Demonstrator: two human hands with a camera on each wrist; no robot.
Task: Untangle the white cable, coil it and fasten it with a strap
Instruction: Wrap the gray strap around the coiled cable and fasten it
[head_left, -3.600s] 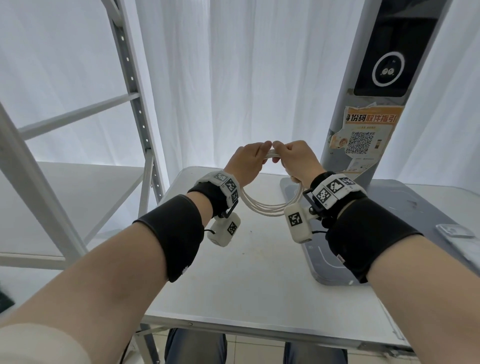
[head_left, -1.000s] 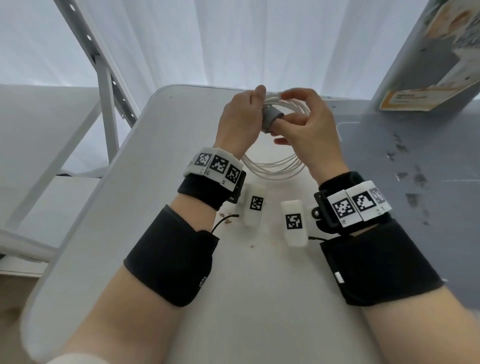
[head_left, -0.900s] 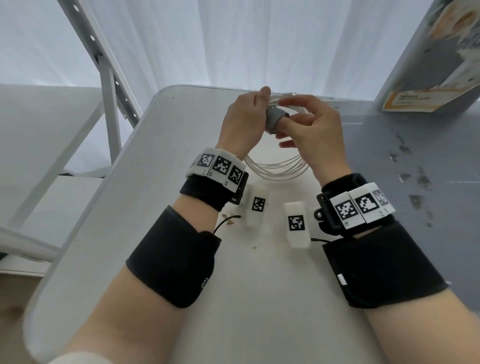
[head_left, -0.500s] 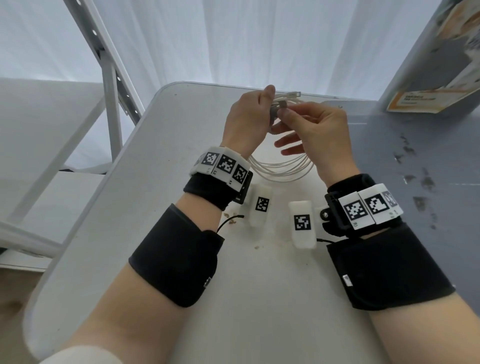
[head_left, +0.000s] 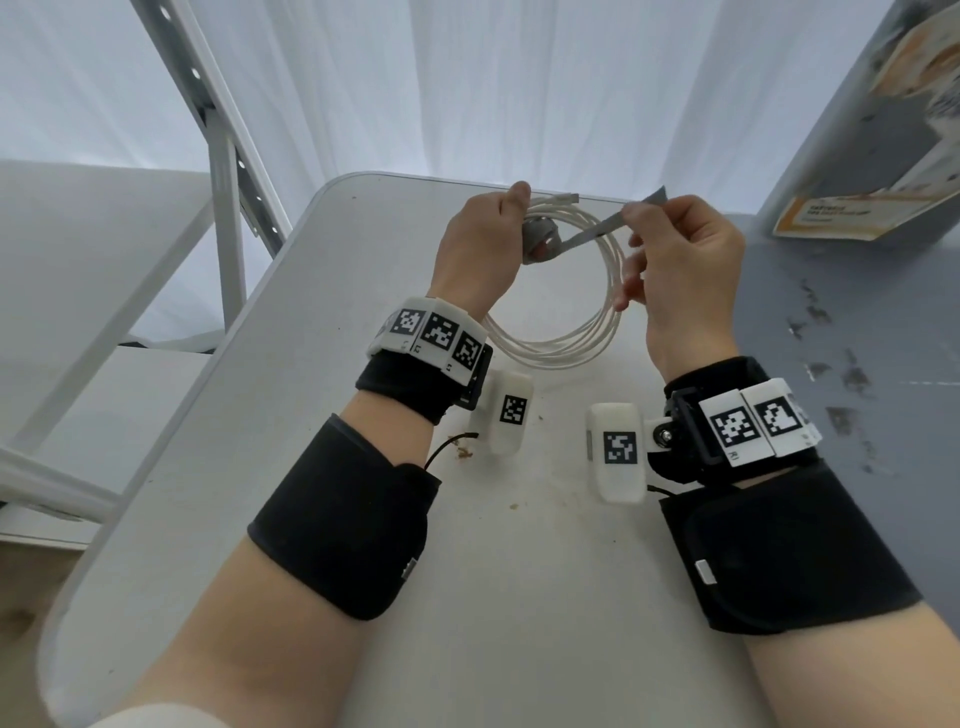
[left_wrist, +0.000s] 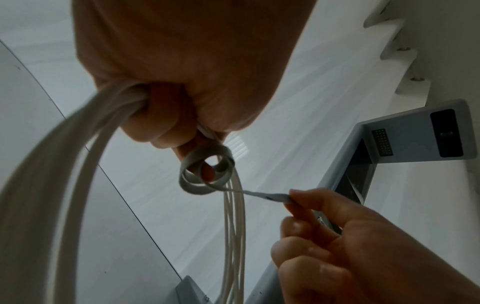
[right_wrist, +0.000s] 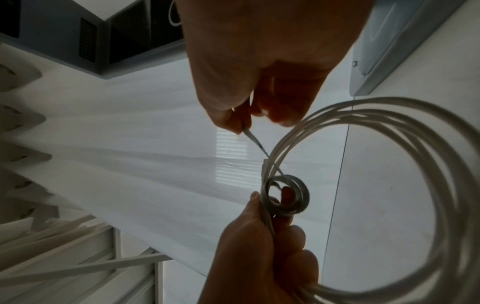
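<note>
The white cable (head_left: 582, 338) is wound into a round coil of several loops and hangs above the white table (head_left: 291, 415). My left hand (head_left: 483, 249) grips the coil's top left, where a grey strap (head_left: 540, 236) sits in loose rolled turns around the bundle (left_wrist: 205, 174). My right hand (head_left: 675, 260) pinches the strap's free end (head_left: 647, 202) between thumb and forefinger and holds it stretched out to the right, away from the roll (right_wrist: 285, 197). A metal connector tip (head_left: 563, 198) of the cable pokes out above the left hand.
A grey flat base plate (head_left: 852, 332) with dark marks covers the table's right side, with a grey pillar carrying a printed poster (head_left: 883, 171) behind it. A white metal rack (head_left: 218, 171) stands to the left. White curtains hang behind. Small crumbs lie on the table near my wrists.
The right hand has moved right and pulled the strap's end out of the roll, so the strap now stretches between the hands. The left hand keeps its grip on the coil.
</note>
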